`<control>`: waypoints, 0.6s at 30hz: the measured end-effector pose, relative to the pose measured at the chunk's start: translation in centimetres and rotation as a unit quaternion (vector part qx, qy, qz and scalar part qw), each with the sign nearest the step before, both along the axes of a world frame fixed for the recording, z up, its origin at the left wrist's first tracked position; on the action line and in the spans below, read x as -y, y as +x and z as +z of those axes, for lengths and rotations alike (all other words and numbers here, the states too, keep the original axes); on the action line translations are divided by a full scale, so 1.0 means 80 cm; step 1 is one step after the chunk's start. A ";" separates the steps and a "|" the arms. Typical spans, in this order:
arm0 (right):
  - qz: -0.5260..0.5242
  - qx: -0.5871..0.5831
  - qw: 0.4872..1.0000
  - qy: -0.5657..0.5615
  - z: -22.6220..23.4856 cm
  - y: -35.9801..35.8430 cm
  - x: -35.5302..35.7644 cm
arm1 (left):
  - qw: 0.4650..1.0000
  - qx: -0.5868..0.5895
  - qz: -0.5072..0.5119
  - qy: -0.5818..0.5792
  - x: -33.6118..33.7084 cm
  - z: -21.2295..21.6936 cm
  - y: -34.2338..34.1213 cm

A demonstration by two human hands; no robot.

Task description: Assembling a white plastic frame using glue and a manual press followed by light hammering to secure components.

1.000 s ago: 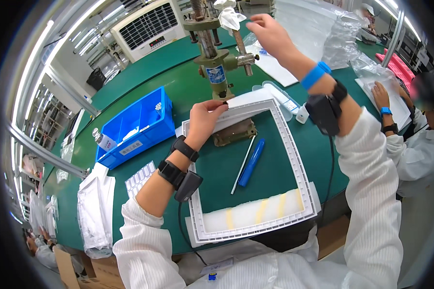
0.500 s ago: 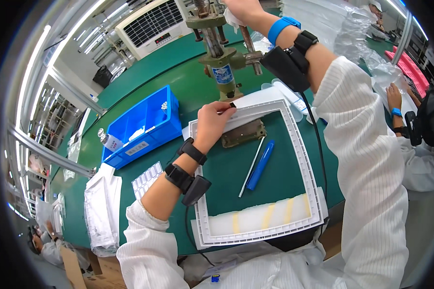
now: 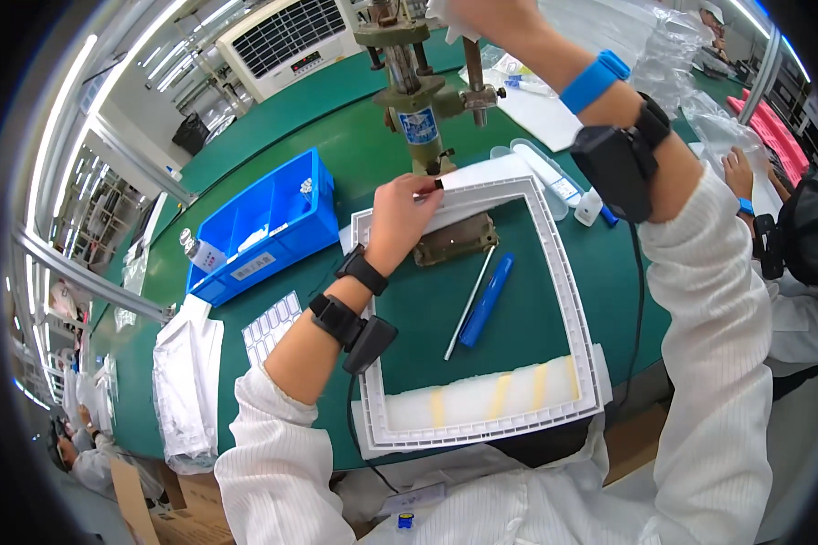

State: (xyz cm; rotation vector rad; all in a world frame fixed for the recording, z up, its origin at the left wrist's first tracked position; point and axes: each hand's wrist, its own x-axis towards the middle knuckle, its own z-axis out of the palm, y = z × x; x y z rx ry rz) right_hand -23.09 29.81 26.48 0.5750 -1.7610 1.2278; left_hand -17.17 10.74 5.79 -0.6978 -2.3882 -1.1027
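A white rectangular plastic frame (image 3: 568, 272) lies on the green table before me, its far edge just below the green bench press (image 3: 418, 127). My left hand (image 3: 404, 213) is closed at that far edge, pinching a small black piece (image 3: 440, 184) between thumb and fingers under the press tip. My right hand (image 3: 504, 16) is raised at the top edge of the picture, closed round a white-wrapped press handle (image 3: 453, 20); its fingertips are partly cut off. Inside the frame are the press's metal base (image 3: 456, 241), a blue pen (image 3: 488, 300) and a thin silver rod (image 3: 471, 304).
A blue divided bin (image 3: 264, 232) with a bottle stands left, near a label sheet (image 3: 271, 327) and bagged white parts (image 3: 187, 386). White foam with yellow strips (image 3: 477, 400) lies at the frame's near side. A small white bottle (image 3: 588, 208) stands right; another person's hand (image 3: 738, 173) is beyond.
My right hand and forearm have swung to the right, uncovering a small white bottle. My left hand keeps its pinch at the frame's far edge. The whole view has shifted slightly.
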 end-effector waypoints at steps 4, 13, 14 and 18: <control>0.060 0.013 0.998 -0.006 0.002 0.058 0.004 | 1.000 0.009 0.020 -0.014 0.007 -0.006 -0.011; 0.057 -0.125 0.990 -0.022 -0.033 0.066 0.007 | 0.998 0.046 0.038 -0.004 0.008 -0.003 -0.009; 0.103 -0.092 0.989 -0.046 -0.037 0.083 0.009 | 0.998 0.046 0.040 -0.003 0.011 -0.003 -0.008; 0.091 -0.117 0.988 -0.036 -0.058 0.107 0.002 | 0.998 0.060 0.035 -0.008 0.009 0.000 -0.009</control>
